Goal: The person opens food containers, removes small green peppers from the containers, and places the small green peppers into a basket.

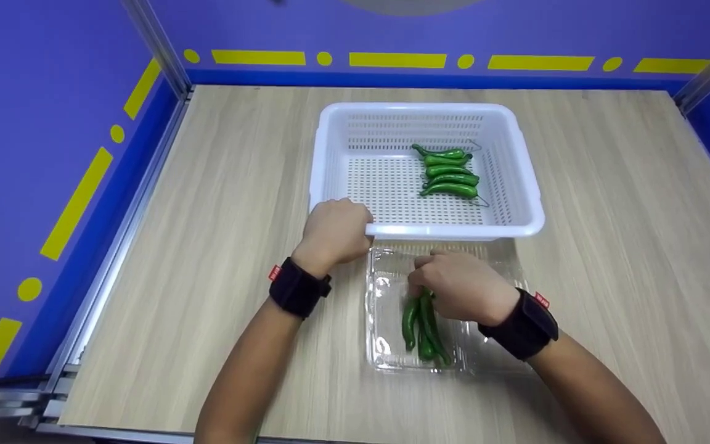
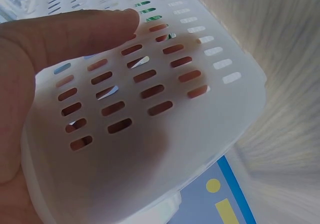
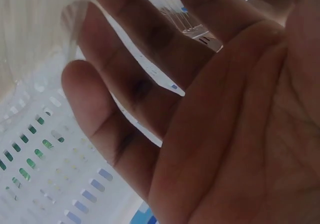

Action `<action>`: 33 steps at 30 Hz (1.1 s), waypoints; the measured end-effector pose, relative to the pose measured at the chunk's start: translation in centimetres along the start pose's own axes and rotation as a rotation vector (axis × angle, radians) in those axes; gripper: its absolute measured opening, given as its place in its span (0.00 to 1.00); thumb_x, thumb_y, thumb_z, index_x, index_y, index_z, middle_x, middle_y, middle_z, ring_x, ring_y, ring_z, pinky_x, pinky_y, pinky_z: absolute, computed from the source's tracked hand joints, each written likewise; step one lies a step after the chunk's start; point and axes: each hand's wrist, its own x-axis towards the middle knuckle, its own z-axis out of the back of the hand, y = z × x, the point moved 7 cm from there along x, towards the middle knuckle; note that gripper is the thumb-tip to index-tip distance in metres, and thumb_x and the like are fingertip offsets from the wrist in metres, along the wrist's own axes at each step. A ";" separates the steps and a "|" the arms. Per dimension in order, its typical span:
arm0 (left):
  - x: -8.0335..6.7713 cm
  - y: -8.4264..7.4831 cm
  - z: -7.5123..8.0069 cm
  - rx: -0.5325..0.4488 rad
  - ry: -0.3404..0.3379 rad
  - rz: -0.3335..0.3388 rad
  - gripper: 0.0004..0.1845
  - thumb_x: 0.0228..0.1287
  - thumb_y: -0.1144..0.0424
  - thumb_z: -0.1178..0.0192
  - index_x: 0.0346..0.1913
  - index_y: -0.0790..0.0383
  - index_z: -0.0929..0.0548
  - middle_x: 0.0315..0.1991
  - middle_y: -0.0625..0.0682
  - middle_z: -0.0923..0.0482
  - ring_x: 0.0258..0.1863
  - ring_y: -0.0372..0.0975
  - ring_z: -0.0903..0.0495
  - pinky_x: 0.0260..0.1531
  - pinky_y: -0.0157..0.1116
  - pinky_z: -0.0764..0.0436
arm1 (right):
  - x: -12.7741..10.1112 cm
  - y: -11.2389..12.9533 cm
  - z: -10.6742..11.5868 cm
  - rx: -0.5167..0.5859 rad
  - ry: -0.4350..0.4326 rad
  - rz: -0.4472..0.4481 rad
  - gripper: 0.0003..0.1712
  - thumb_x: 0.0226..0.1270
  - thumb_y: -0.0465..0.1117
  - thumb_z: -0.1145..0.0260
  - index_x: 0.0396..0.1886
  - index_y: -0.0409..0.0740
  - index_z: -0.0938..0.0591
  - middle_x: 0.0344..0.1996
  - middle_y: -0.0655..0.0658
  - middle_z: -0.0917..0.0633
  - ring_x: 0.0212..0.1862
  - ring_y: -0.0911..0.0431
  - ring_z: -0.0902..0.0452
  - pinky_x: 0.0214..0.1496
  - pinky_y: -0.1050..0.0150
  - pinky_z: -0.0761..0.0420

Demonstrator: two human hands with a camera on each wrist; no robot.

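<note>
A white slotted basket point(image 1: 429, 231) stands mid-table with several green peppers point(image 1: 448, 172) lying at its right side. My left hand point(image 1: 336, 234) grips its near left corner; in the left wrist view the thumb point(image 2: 75, 34) lies on the basket wall point(image 2: 200, 134) and the fingers show through the slots. In front of the basket lies a clear plastic tray point(image 1: 386, 345) with a few green peppers point(image 1: 420, 327) in it. My right hand point(image 1: 453, 283) sits over their stem ends with its fingers curled down onto them. The right wrist view shows only the palm point(image 3: 210, 124), the clear tray edge point(image 3: 150, 69) and the basket point(image 3: 45, 174).
The wooden table point(image 1: 207, 246) is fenced by blue walls with yellow marks point(image 1: 77, 203) at the left, back and right. A metal rail point(image 1: 121, 246) runs along the left edge.
</note>
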 end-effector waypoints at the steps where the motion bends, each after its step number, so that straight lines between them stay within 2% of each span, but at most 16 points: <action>1: 0.0 0.0 0.0 -0.003 -0.004 0.001 0.17 0.54 0.62 0.40 0.15 0.50 0.36 0.17 0.44 0.34 0.22 0.41 0.26 0.25 0.45 0.21 | 0.0 0.0 0.0 -0.002 0.000 0.000 0.24 0.43 0.21 0.35 0.31 0.54 0.10 0.31 0.54 0.15 0.37 0.53 0.17 0.44 0.54 0.17; 9: -0.1 0.0 -0.1 -0.022 -0.010 -0.003 0.11 0.55 0.60 0.37 0.18 0.52 0.25 0.20 0.47 0.23 0.24 0.45 0.21 0.27 0.47 0.20 | 0.0 -0.2 -0.2 0.011 0.017 -0.009 0.25 0.40 0.20 0.37 0.32 0.53 0.12 0.32 0.53 0.14 0.37 0.51 0.15 0.43 0.53 0.16; 17: -0.1 0.1 0.2 -0.022 -0.011 -0.001 0.15 0.55 0.61 0.39 0.16 0.50 0.31 0.18 0.45 0.28 0.23 0.43 0.23 0.26 0.46 0.21 | 0.0 0.3 0.2 0.005 -0.007 0.020 0.25 0.40 0.20 0.37 0.34 0.51 0.14 0.34 0.52 0.13 0.38 0.50 0.15 0.44 0.53 0.16; 26: -0.1 0.0 0.2 -0.004 0.004 0.004 0.16 0.56 0.60 0.38 0.16 0.50 0.32 0.19 0.45 0.28 0.23 0.43 0.23 0.27 0.46 0.21 | 0.0 0.8 -0.2 -0.037 0.042 0.047 0.24 0.42 0.22 0.33 0.32 0.56 0.12 0.29 0.53 0.23 0.33 0.54 0.28 0.36 0.60 0.25; 33: -0.1 0.0 0.2 -0.005 0.003 0.007 0.16 0.53 0.62 0.39 0.16 0.49 0.34 0.19 0.45 0.28 0.23 0.43 0.23 0.25 0.46 0.21 | 0.2 0.9 -0.7 -0.056 0.046 0.059 0.21 0.41 0.25 0.29 0.30 0.57 0.12 0.26 0.54 0.25 0.32 0.54 0.28 0.34 0.60 0.25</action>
